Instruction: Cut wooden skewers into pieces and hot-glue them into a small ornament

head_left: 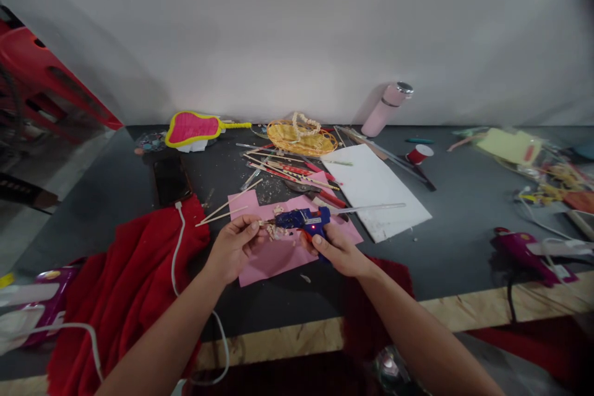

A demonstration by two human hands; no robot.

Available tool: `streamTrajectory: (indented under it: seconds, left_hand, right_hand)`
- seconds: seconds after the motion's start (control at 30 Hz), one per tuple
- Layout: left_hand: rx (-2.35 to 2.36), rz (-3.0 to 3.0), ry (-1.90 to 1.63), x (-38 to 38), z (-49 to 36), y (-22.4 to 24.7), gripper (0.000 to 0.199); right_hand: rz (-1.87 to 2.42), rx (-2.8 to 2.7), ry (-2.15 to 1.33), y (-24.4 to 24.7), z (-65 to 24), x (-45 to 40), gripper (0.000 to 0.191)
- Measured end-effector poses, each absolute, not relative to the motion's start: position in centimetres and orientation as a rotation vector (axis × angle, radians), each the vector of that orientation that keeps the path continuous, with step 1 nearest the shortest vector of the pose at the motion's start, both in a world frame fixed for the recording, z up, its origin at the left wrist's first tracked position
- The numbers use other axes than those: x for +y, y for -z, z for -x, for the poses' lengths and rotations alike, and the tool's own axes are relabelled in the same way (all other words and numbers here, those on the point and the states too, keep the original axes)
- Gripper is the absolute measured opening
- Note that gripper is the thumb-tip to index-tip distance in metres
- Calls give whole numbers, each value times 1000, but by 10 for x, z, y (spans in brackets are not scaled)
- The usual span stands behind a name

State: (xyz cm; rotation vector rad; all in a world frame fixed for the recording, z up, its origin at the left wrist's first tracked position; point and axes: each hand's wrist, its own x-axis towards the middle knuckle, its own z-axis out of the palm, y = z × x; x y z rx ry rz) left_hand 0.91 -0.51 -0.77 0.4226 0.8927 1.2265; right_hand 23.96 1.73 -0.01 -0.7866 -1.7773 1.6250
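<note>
My right hand [341, 250] grips a blue hot glue gun [297, 218], its nozzle pointing left and a small red light glowing on its body. A clear glue stick [380, 206] juts out of its back end. At the nozzle tip, the fingers of my left hand [236, 244] pinch a small pale piece, too small to name. Several small cream-coloured bits [277, 232] lie below the nozzle on pink paper [264, 269]. Beyond the glue gun are thin wooden sticks [283, 167] and red-handled pliers [330, 199].
A wicker basket [278, 136], a pink flask [383, 112] and a pink-and-yellow fan [192, 129] stand along the wall. A white board [380, 189] lies right, with a red thread spool [420, 153] past it. On the left are a phone [171, 179], red cloth [134, 266] and a white cable [177, 247].
</note>
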Motion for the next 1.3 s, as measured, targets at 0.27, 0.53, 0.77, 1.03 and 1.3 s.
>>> streamTrajectory:
  seconds: [0.27, 0.53, 0.77, 1.03, 1.3]
  left_hand:
    - [893, -428, -1233, -4, -10, 6, 13]
    - [884, -429, -1224, -5, -10, 6, 13]
    - [896, -426, -1218, -4, -9, 6, 14]
    - [915, -428, -1227, -4, -10, 4, 16]
    - [918, -468, -1229, -5, -9, 4, 17]
  right_hand:
    - [829, -1807, -1601, -1, -239, 14, 33]
    - [873, -1831, -1546, 2, -241, 14, 34]
    - [873, -1825, -1541, 3, -241, 14, 35]
    - [879, -1869, -1495, -1, -241, 15, 35]
    - [892, -1845, -1501, 0, -242, 16, 34]
